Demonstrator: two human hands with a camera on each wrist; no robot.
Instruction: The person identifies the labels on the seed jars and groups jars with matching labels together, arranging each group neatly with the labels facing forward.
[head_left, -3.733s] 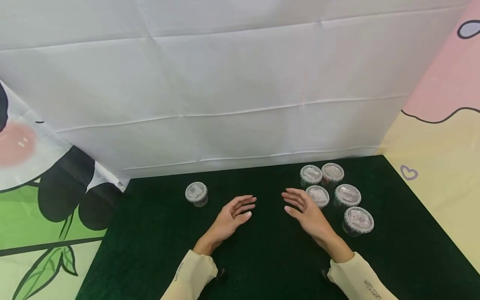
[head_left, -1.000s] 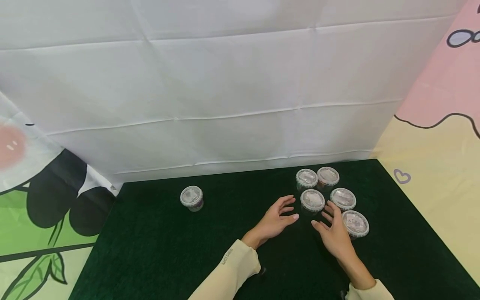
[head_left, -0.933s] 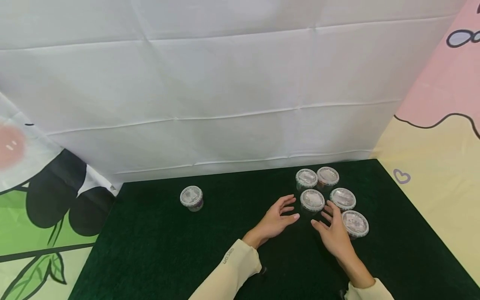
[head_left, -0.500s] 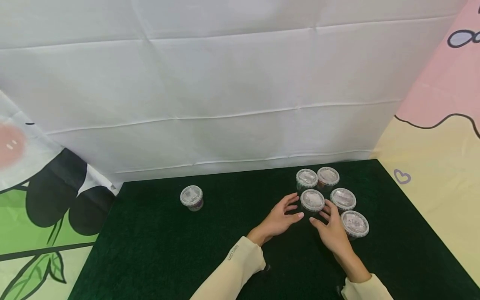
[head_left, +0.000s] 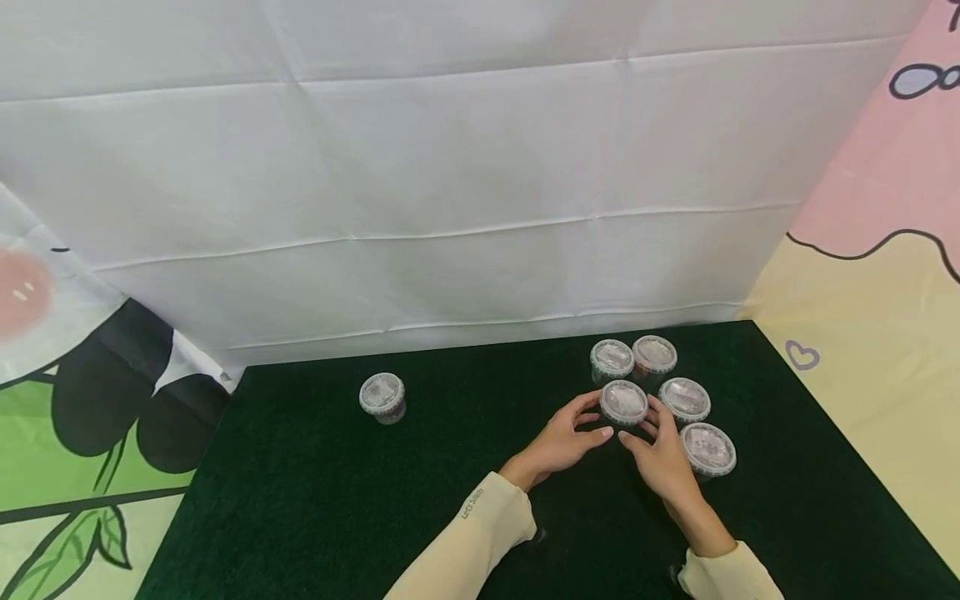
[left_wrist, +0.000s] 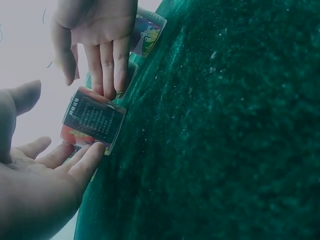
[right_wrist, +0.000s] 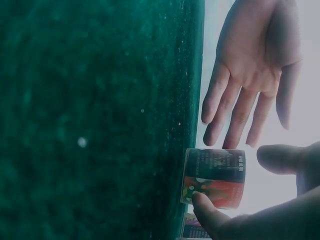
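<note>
At centre left of the head view, a lone lidded tub (head_left: 382,398) stands on the green worktop (head_left: 315,500), well apart from the others. Right of centre, the left hand (head_left: 558,440) is loosely extended, fingertips touching the near tub (head_left: 624,402), thumb free. That tub stands upright directly between both hands, beyond the thumbs, its axis vertical; neither hand is clearly nearer. Behind it, toward the frame's right, the rear-left tub (head_left: 612,360) and rear-right tub (head_left: 655,356) block the far side. The right hand (head_left: 663,454) is likewise unclenched, fingers against the near tub's right side. Just beyond those fingers, the upper-right tub (head_left: 685,400) and lower-right tub (head_left: 708,450) leave little room.
</note>
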